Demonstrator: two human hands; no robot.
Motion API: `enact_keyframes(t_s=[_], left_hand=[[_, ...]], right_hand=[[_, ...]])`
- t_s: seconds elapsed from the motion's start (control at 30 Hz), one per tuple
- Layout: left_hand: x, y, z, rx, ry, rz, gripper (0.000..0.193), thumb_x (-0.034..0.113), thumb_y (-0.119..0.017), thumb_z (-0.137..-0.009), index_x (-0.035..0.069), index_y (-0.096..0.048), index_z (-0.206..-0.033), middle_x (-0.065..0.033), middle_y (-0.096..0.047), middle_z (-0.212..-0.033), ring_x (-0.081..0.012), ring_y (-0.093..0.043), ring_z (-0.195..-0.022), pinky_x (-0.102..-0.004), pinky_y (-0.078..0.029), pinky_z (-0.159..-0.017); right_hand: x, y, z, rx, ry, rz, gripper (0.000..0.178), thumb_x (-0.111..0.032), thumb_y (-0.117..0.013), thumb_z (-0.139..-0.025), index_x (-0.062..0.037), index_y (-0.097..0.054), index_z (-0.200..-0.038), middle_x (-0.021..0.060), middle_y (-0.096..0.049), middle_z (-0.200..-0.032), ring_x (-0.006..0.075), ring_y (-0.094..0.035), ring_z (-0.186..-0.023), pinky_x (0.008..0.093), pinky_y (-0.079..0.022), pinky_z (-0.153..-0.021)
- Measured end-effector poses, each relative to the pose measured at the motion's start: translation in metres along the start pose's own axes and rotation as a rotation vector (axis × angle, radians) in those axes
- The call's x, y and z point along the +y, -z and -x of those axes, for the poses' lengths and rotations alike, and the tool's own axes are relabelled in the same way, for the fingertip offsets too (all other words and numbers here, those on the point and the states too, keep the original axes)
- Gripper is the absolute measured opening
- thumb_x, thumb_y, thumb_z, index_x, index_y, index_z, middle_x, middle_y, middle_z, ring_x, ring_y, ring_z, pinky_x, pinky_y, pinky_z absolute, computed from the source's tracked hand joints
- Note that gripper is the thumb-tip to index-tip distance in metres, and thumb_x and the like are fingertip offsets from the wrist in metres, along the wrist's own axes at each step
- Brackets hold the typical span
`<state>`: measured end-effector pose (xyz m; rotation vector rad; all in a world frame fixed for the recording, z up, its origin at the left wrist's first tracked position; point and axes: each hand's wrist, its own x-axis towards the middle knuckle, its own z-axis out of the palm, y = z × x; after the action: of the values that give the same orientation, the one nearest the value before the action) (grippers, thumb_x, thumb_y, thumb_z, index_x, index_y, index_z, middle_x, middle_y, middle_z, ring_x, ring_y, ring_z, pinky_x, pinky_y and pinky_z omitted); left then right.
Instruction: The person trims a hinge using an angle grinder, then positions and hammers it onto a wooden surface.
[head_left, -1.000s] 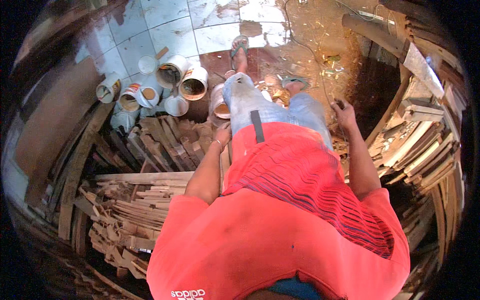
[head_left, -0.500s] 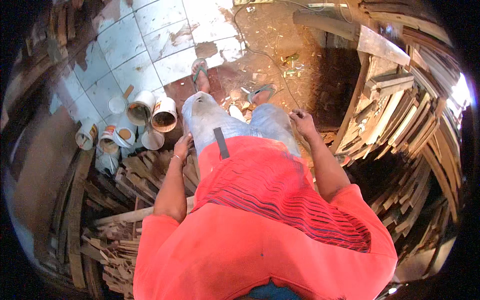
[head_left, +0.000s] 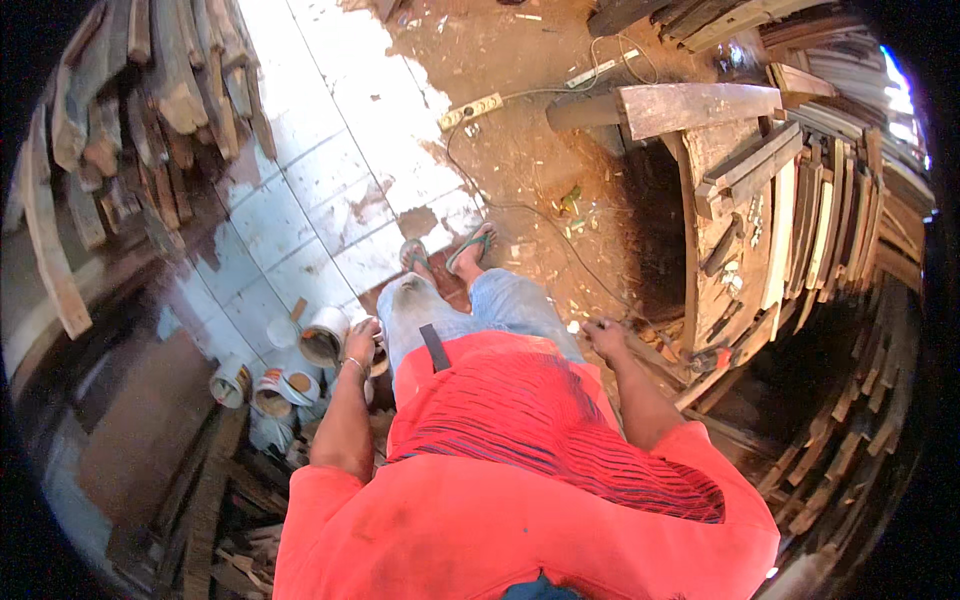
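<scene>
My left hand [head_left: 362, 342] hangs beside my left thigh with loosely bent fingers and nothing visible in it. From above it overlaps a white bucket [head_left: 326, 338] with dark residue inside; I cannot tell that they touch. By my right thigh, my right hand [head_left: 606, 340] hangs with half-curled, slightly parted fingers, and no object shows in them. It is nearest to the side of a wooden workbench [head_left: 690, 290]. Short wood pieces [head_left: 750, 170] lie on that bench. Both forearms come down from the sleeves of my red shirt [head_left: 510, 430].
Stacked wooden strips fill the far left [head_left: 180, 90] and the right [head_left: 840, 400]. More stained buckets [head_left: 230, 382] stand at left. A cable [head_left: 530, 208] crosses the chip-strewn floor from a power strip [head_left: 470, 111]. White tiles [head_left: 330, 190] run ahead.
I have stepped forward and the view has shifted; my right foot is now beside the left. More of the left wood stack shows. My left hand has come over the buckets.
</scene>
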<state>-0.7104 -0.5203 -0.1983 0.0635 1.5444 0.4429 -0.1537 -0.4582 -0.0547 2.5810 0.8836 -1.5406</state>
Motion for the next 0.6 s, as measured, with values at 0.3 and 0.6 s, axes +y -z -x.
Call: enact_keyframes(t_s=[0.3, 0.6], left_hand=[[0.200, -0.024, 0.009, 0.284, -0.148, -0.096, 0.043, 0.037, -0.064, -0.095, 0.008, -0.062, -0.128, -0.0064, -0.070, -0.110, -0.0181, -0.066, -0.086, -0.0335, -0.051, -0.069], [0.390, -0.063, -0.031, -0.021, -0.283, -0.614, 0.048, 0.034, -0.064, -0.096, 0.004, -0.058, -0.134, -0.0111, -0.067, -0.116, -0.0230, -0.065, -0.100, -0.0343, -0.053, -0.077]], right_hand=[[0.056, -0.026, -0.089, 0.122, 0.120, -0.147, 0.028, -0.029, -0.067, -0.093, -0.0030, -0.071, -0.102, 0.0055, -0.068, -0.084, 0.0140, -0.061, -0.071, 0.0319, -0.050, -0.062], [-0.031, -0.117, -0.055, 0.368, 0.011, -0.427, 0.041, -0.038, -0.063, -0.094, -0.0052, -0.068, -0.119, 0.0128, -0.073, -0.097, 0.0189, -0.067, -0.079, 0.0357, -0.055, -0.073]])
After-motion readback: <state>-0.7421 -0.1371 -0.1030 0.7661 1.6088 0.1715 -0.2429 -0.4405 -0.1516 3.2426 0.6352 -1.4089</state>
